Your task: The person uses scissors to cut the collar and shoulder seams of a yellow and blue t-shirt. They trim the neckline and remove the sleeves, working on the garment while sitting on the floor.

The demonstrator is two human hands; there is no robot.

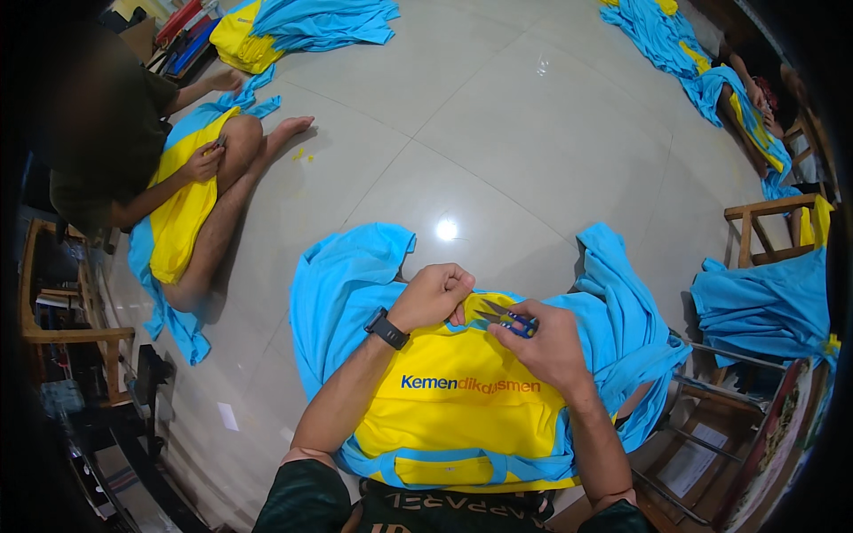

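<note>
A yellow and light-blue shirt [449, 431] lies spread over my lap, its printed yellow panel facing up and its blue parts hanging to both sides. My left hand [433, 298], a dark watch on its wrist, is closed with the fingertips pinching the shirt's far edge. From the right, my right hand [549, 346] grips small scissors [517, 323] with dark blue handles. Their blades are parted and point left, just over the cloth beside my left fingers. Whether a thread is between the left fingertips is too small to tell.
At the left a person [191, 191] sits on the tiled floor [426, 178] with a similar garment. Another person's hands [766, 111] work cloth at the far right. Blue-yellow garments [306, 25] lie at the back. Wooden frames [75, 335] and a draped blue garment [764, 302] stand at the sides.
</note>
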